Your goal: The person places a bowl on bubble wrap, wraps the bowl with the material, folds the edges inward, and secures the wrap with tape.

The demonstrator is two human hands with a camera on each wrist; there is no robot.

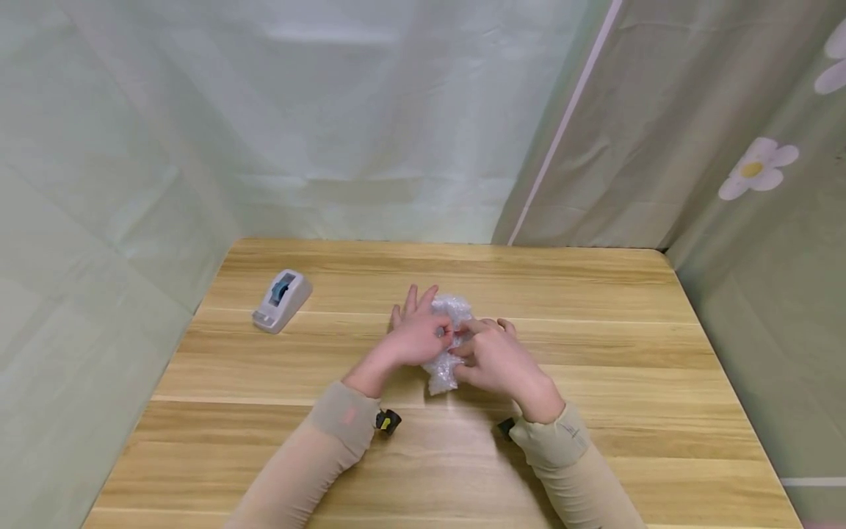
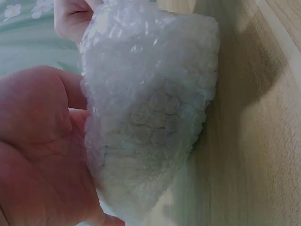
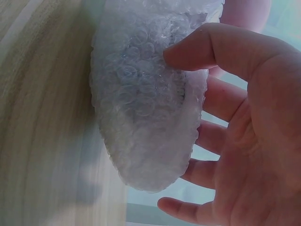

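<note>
A bundle of clear bubble wrap (image 1: 443,373) lies on the wooden table between both hands, its ends sticking out toward the back and front. My left hand (image 1: 413,339) comes over it from the left, thumb and index finger pinching the wrap while the other fingers stretch outward. From the right, my right hand (image 1: 499,360) grips the same bundle. In the right wrist view the thumb (image 3: 193,52) lies over the near face of the wrap (image 3: 141,103), with the other fingers behind its edge. Whatever the wrap (image 2: 146,108) encloses is hidden by its cloudy layers.
A white tape dispenser (image 1: 283,301) with a blue core stands at the table's back left. Pale green curtains (image 1: 396,125) hang behind and beside the table (image 1: 595,294). Each sleeve cuff has a small black device (image 1: 388,422) at the wrist.
</note>
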